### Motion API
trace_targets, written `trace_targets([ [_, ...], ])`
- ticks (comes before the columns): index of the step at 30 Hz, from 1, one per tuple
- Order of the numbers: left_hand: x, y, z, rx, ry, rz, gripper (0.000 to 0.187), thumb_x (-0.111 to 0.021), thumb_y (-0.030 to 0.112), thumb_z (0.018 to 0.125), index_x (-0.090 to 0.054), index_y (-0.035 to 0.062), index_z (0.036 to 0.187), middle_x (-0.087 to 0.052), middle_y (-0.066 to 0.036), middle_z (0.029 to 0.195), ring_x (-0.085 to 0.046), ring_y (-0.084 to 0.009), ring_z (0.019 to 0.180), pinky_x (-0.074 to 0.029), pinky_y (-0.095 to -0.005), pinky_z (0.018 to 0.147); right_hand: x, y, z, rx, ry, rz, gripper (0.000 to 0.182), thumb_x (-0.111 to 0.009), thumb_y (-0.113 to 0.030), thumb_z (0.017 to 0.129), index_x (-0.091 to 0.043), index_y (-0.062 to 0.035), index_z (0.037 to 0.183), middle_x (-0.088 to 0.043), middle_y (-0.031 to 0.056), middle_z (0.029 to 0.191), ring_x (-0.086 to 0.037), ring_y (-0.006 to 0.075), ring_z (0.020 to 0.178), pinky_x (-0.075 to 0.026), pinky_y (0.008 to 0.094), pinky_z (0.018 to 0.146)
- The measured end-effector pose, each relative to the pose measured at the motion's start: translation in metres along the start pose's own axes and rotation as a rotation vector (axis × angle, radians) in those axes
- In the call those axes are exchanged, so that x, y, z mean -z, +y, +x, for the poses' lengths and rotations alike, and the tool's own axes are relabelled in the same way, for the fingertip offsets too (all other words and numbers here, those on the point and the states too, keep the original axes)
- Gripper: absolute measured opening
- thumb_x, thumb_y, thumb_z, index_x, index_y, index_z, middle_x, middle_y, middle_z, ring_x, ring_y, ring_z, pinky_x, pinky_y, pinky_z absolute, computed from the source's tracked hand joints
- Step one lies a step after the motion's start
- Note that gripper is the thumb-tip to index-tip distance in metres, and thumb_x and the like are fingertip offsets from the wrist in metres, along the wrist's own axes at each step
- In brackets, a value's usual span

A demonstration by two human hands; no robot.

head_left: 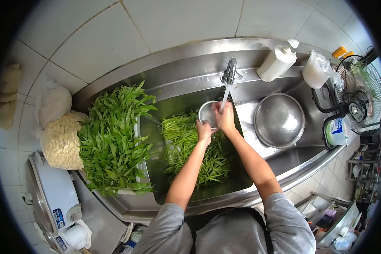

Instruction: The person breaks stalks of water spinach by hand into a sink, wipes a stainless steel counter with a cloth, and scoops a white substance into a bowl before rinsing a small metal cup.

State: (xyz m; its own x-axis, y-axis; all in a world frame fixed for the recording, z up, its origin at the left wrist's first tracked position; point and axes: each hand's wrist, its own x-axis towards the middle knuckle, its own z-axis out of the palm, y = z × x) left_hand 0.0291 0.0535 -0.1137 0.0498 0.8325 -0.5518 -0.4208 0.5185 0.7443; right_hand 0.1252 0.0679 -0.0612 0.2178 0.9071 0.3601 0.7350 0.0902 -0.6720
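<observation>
Both hands are at a small round metal bowl (206, 114) above the left sink basin. My left hand (204, 131) grips its near rim, thumb at the edge. My right hand (225, 117) closes on the bowl's right side, its fingers slightly blurred by motion. Water from the faucet (229, 73) runs down onto the right hand and the bowl's edge. Below, long-stemmed leafy greens (184, 137) lie in the water-filled basin (158, 186). A tall heap of similar greens (114, 135) rests in a white container left of the basin.
An upturned metal colander (279, 120) sits in the right basin. Behind it stand a white pump bottle (277, 63) and a bagged container (316, 70). A fan (357, 108) and a white tub (338, 132) are at right. Bagged pale pieces (62, 142) lie at left.
</observation>
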Motion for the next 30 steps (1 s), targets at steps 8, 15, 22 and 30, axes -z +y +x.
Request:
trace_targets([
  [8, -0.001, 0.028, 0.022, -0.509, -0.312, 0.91, 0.032, -0.044, 0.003, 0.085, -0.061, 0.012, 0.11, -0.065, -0.012, 0.089, -0.063, -0.0205, 0.083, -0.05, -0.0368, 0.072, 0.05, 0.033, 0.058, -0.189, -0.18, 0.122, 0.014, -0.056, -0.002, 0.078, -0.065, -0.0008, 0.088, -0.065, 0.0111, 0.079, -0.063, 0.0183, 0.068, -0.05, 0.0309, 0.064],
  [15, -0.043, 0.073, -0.024, -0.725, -0.5, 1.408, 0.057, -0.04, -0.012, 0.069, -0.061, 0.0199, 0.112, -0.057, -0.009, 0.11, -0.051, -0.0277, 0.107, -0.037, -0.0483, 0.089, 0.029, 0.129, 0.136, -0.335, -0.275, -0.139, 0.039, -0.054, -0.021, 0.079, -0.054, -0.0026, 0.114, -0.057, 0.0256, 0.104, -0.055, 0.0363, 0.099, -0.043, 0.0387, 0.087],
  [22, -0.028, 0.09, -0.035, -0.902, -0.561, 1.462, 0.058, -0.05, -0.015, 0.061, -0.055, 0.0119, 0.112, -0.054, -0.01, 0.103, -0.051, -0.0284, 0.101, -0.04, -0.0388, 0.086, 0.029, 0.153, 0.175, -0.568, -0.288, 0.134, 0.022, -0.051, -0.02, 0.078, -0.061, -0.0009, 0.083, -0.062, 0.017, 0.08, -0.06, 0.0232, 0.08, -0.048, 0.035, 0.074],
  [30, 0.006, 0.076, -0.038, -1.062, -0.372, 1.253, 0.048, -0.051, -0.015, 0.061, -0.051, 0.0078, 0.102, -0.053, -0.01, 0.1, -0.052, -0.0305, 0.097, -0.042, -0.0398, 0.082, 0.11, 0.057, 0.083, -0.203, -0.428, 0.463, 0.056, -0.052, -0.008, 0.08, -0.032, -0.0011, 0.131, -0.05, 0.0163, 0.12, -0.051, 0.0227, 0.106, -0.045, 0.0334, 0.088],
])
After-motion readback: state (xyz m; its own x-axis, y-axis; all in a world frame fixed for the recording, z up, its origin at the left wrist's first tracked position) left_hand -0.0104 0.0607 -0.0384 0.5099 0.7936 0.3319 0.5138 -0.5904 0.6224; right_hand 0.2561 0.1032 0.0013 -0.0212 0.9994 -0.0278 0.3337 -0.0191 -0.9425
